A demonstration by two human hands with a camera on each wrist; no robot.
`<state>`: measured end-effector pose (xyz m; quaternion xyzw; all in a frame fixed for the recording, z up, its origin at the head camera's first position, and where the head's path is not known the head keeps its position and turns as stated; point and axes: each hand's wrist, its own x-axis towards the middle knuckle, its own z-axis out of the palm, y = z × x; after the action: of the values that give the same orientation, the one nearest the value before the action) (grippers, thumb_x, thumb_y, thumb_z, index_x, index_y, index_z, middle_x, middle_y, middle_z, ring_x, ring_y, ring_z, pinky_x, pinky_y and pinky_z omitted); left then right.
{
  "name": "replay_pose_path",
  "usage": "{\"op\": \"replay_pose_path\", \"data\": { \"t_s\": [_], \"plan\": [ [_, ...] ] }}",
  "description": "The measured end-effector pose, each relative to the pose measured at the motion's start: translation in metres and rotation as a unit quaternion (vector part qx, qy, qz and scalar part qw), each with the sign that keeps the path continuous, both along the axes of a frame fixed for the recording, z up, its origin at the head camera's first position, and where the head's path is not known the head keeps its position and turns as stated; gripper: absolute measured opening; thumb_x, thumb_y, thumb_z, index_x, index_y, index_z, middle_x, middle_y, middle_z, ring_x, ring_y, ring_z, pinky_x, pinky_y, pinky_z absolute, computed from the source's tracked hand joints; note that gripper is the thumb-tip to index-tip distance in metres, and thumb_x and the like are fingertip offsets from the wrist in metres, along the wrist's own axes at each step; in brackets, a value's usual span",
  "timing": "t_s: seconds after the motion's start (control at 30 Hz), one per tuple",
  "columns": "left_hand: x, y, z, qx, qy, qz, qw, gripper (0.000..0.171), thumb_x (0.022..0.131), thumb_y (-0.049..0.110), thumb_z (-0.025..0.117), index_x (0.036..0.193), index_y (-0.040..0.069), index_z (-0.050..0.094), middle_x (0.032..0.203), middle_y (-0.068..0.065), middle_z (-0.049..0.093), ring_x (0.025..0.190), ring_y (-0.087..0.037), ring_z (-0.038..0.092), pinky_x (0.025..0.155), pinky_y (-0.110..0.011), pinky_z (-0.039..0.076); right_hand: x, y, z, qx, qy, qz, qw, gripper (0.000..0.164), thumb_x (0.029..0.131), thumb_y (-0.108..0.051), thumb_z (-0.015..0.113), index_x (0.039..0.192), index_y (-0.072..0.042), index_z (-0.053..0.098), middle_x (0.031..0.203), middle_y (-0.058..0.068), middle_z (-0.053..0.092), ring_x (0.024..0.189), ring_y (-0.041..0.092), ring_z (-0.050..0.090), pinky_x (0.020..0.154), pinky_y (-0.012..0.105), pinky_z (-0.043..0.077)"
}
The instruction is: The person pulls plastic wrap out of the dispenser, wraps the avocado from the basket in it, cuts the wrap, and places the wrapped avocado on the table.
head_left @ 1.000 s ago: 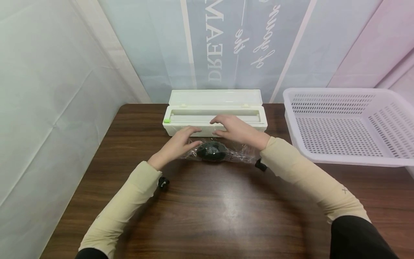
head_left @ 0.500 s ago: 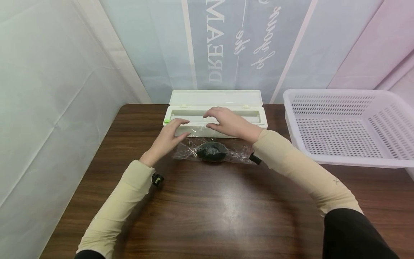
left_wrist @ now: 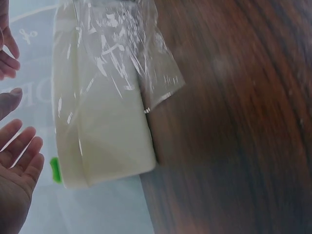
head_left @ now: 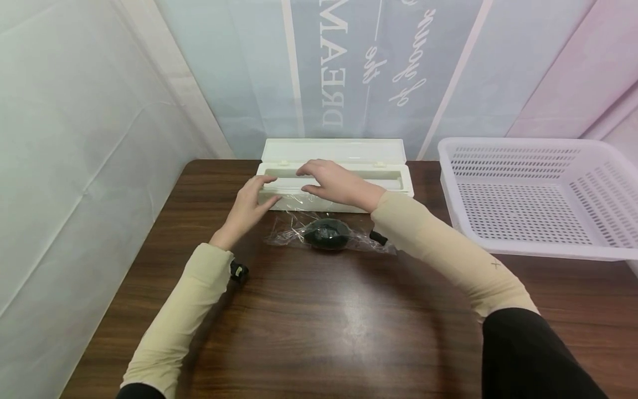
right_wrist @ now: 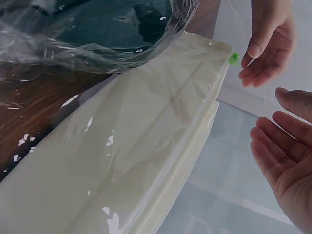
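Observation:
A white cling film dispenser [head_left: 339,204] stands at the table's back with its lid [head_left: 334,151] raised. Clear cling film [head_left: 284,235] runs down its front and around a dark green oval object [head_left: 327,233] lying before it. My left hand [head_left: 243,209] is at the dispenser's left end, thumb and fingers apart, hiding the green slider [left_wrist: 55,169] in the head view. Over the open trough hovers my right hand [head_left: 336,183], fingers loosely bent with nothing between them. In the right wrist view both hands appear beyond the dispenser's edge, holding nothing.
A white plastic basket [head_left: 533,246] with slotted sides stands at the back right of the brown wooden table [head_left: 319,332]. Behind the dispenser hangs a printed cloth [head_left: 359,66]. A white sheet [head_left: 75,166] walls the left side.
Both hands have shifted left and slightly away from me, the left one off the film toward the dispenser's left end. The wrapped object has stayed in place.

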<state>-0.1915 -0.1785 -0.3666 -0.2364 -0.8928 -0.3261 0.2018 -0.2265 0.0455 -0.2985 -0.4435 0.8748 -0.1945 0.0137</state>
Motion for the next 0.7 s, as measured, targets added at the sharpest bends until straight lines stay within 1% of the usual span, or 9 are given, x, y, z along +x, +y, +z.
{"op": "replay_pose_path", "data": {
  "t_s": [0.17, 0.33, 0.5, 0.7],
  "plan": [
    [-0.004, -0.007, -0.001, -0.002, -0.018, 0.017, 0.9997, 0.044, 0.081, 0.009, 0.068, 0.119, -0.005, 0.051, 0.115, -0.020, 0.054, 0.108, -0.033, 0.047, 0.092, -0.045, 0.038, -0.003, -0.010, 0.000, 0.011, 0.002, 0.001, 1.000, 0.038, 0.091, -0.020, 0.057, 0.123, 0.001, 0.052, 0.121, 0.012, 0.055, 0.115, 0.023, 0.049, 0.102, 0.031, 0.035],
    [-0.008, -0.011, -0.003, -0.001, -0.039, 0.030, 0.9988, 0.051, 0.081, 0.012, 0.069, 0.124, -0.005, 0.047, 0.122, -0.021, 0.049, 0.116, -0.034, 0.042, 0.097, -0.047, 0.035, -0.007, -0.020, 0.000, 0.005, 0.004, 0.009, 1.000, 0.038, 0.090, -0.018, 0.058, 0.121, 0.003, 0.053, 0.120, 0.014, 0.055, 0.113, 0.024, 0.050, 0.100, 0.030, 0.037],
    [-0.010, -0.014, -0.004, 0.005, -0.057, 0.038, 0.9977, 0.056, 0.081, 0.014, 0.070, 0.127, -0.005, 0.043, 0.127, -0.022, 0.045, 0.119, -0.035, 0.039, 0.099, -0.048, 0.033, -0.011, -0.030, 0.001, 0.002, 0.009, 0.013, 1.000, 0.036, 0.090, -0.016, 0.058, 0.119, 0.004, 0.054, 0.117, 0.015, 0.056, 0.110, 0.025, 0.052, 0.098, 0.030, 0.039],
    [-0.013, -0.019, -0.007, 0.005, -0.096, 0.057, 0.9937, 0.062, 0.082, 0.017, 0.069, 0.131, -0.006, 0.040, 0.132, -0.022, 0.041, 0.121, -0.034, 0.037, 0.101, -0.046, 0.031, -0.015, -0.042, 0.002, 0.013, -0.002, 0.013, 1.000, 0.035, 0.090, -0.015, 0.058, 0.119, 0.004, 0.055, 0.117, 0.014, 0.057, 0.110, 0.024, 0.052, 0.096, 0.029, 0.040]
  ]
}}
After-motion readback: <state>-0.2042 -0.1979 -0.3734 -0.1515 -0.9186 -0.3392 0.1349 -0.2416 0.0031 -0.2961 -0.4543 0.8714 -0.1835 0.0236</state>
